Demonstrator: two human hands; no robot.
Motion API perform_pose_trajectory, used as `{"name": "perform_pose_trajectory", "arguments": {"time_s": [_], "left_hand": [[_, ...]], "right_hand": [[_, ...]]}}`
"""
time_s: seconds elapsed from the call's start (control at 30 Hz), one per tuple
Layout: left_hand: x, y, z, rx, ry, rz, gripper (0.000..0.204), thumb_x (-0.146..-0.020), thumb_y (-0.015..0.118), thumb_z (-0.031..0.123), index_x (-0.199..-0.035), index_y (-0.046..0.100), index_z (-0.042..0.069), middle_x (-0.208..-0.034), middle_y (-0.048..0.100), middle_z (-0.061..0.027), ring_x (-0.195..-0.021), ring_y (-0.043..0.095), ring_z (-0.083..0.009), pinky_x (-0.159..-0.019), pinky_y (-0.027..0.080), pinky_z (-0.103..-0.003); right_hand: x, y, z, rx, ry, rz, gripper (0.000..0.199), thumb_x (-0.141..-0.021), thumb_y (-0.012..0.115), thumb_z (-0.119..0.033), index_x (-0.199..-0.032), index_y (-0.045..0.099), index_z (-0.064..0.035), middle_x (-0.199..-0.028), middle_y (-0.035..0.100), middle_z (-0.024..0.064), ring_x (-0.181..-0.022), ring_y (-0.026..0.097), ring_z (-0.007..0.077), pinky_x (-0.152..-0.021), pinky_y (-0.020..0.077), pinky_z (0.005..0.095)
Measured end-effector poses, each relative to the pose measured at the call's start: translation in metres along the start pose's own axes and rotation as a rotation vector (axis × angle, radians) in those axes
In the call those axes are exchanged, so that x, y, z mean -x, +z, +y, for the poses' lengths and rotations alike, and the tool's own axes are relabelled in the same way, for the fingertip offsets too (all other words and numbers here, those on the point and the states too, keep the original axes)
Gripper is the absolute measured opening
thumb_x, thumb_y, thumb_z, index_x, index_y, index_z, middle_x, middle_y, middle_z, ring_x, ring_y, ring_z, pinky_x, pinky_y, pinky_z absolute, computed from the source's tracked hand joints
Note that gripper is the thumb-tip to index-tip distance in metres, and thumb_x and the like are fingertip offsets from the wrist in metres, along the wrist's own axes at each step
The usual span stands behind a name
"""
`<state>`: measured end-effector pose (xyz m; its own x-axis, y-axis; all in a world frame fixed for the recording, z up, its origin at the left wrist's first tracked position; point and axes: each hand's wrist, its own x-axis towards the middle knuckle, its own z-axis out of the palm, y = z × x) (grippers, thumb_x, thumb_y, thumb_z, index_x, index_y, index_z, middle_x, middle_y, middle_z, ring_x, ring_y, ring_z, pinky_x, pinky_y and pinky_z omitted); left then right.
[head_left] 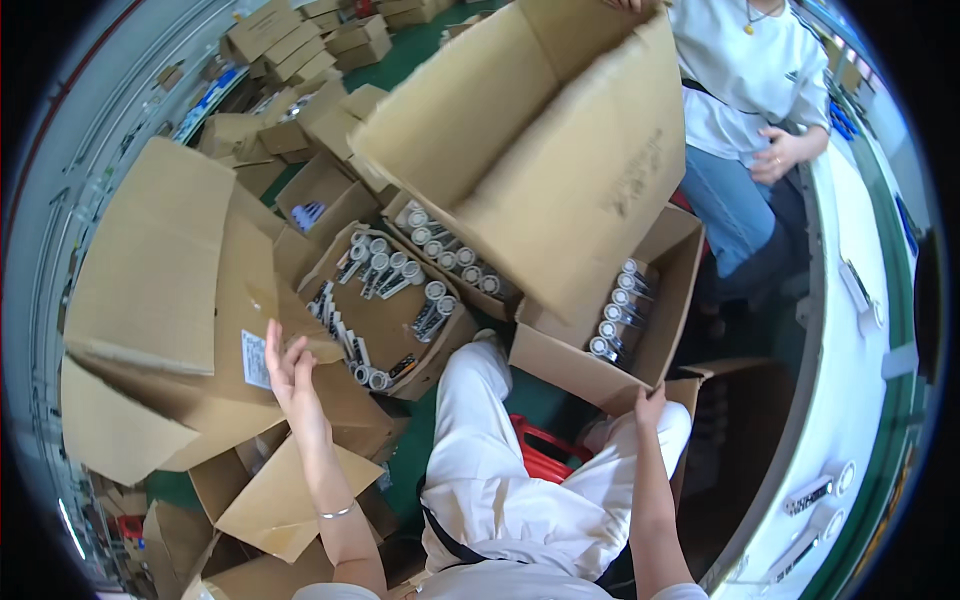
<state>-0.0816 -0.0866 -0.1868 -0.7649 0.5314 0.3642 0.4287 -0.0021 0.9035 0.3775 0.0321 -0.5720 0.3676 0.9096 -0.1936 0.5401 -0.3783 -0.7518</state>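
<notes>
My left hand (292, 378) is raised with its fingers apart and nothing in it, in front of a large open cardboard box (150, 260) with its flaps up. Whether the fingertips touch that box, I cannot tell. My right hand (650, 408) pinches the near rim of an open cardboard box (570, 358) by my knee. Inside stands a row of white round-headed devices with handles (612, 325). Another carton (405, 375), left of my legs, holds several such devices around its sides, with bare cardboard in the middle.
A co-worker (745, 110) at the far right holds a big tilted cardboard box (600, 170) above the cartons. A red plastic stool (545, 455) is under me. A white worktop (840, 400) with a few devices curves along the right. More cartons (290, 45) fill the back left.
</notes>
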Motion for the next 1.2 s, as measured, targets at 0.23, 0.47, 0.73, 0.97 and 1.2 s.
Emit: {"name": "perform_pose_trajectory", "arguments": {"time_s": [0.23, 0.47, 0.73, 0.97, 1.2], "left_hand": [[-0.003, 0.009, 0.000, 0.202, -0.095, 0.382, 0.038, -0.084, 0.049, 0.012, -0.120, 0.040, 0.007, -0.126, 0.037, -0.0107, -0.107, 0.044, -0.0194, -0.085, 0.036, -0.035], [0.012, 0.021, -0.006, 0.205, -0.109, 0.116, 0.042, -0.083, 0.047, 0.009, -0.123, 0.036, 0.005, -0.125, 0.037, -0.0111, -0.103, 0.046, -0.0193, -0.081, 0.035, -0.033], [0.009, 0.015, -0.002, 0.269, -0.090, 0.039, 0.042, -0.084, 0.047, 0.012, -0.123, 0.035, 0.003, -0.129, 0.034, -0.0113, -0.109, 0.044, -0.0223, -0.084, 0.035, -0.035], [0.000, -0.003, 0.002, 0.120, 0.004, 0.320, 0.046, -0.082, 0.049, 0.014, -0.124, 0.034, 0.004, -0.129, 0.036, -0.0102, -0.106, 0.046, -0.0207, -0.085, 0.034, -0.034], [0.013, 0.013, -0.008, 0.219, -0.074, 0.196, 0.047, -0.082, 0.048, 0.015, -0.125, 0.032, 0.004, -0.129, 0.034, -0.0137, -0.105, 0.047, -0.0231, -0.084, 0.034, -0.034]], "right_hand": [[-0.004, -0.010, 0.007, -0.121, 0.119, -0.087, 0.066, -0.073, 0.060, -0.016, -0.129, 0.028, 0.0029, -0.120, 0.041, 0.0267, -0.112, 0.041, 0.0369, -0.096, 0.0336, 0.0376], [0.013, -0.013, -0.015, -0.101, 0.165, -0.087, 0.067, -0.073, 0.059, -0.014, -0.131, 0.027, 0.0000, -0.124, 0.038, 0.0244, -0.111, 0.043, 0.0342, -0.095, 0.0362, 0.0345], [0.011, -0.009, -0.005, -0.147, 0.154, -0.060, 0.067, -0.073, 0.058, -0.014, -0.131, 0.027, -0.0022, -0.122, 0.040, 0.0239, -0.108, 0.046, 0.0336, -0.092, 0.0383, 0.0347], [0.008, -0.005, 0.004, -0.165, 0.193, -0.117, 0.074, -0.077, 0.055, -0.012, -0.137, 0.011, -0.0075, -0.117, 0.050, 0.0191, -0.093, 0.056, 0.0223, -0.073, 0.0460, 0.0292], [0.015, -0.006, -0.009, -0.238, 0.217, -0.093, 0.073, -0.075, 0.056, -0.019, -0.136, 0.017, -0.0082, -0.113, 0.053, 0.0187, -0.102, 0.053, 0.0305, -0.089, 0.0400, 0.0342]]}}
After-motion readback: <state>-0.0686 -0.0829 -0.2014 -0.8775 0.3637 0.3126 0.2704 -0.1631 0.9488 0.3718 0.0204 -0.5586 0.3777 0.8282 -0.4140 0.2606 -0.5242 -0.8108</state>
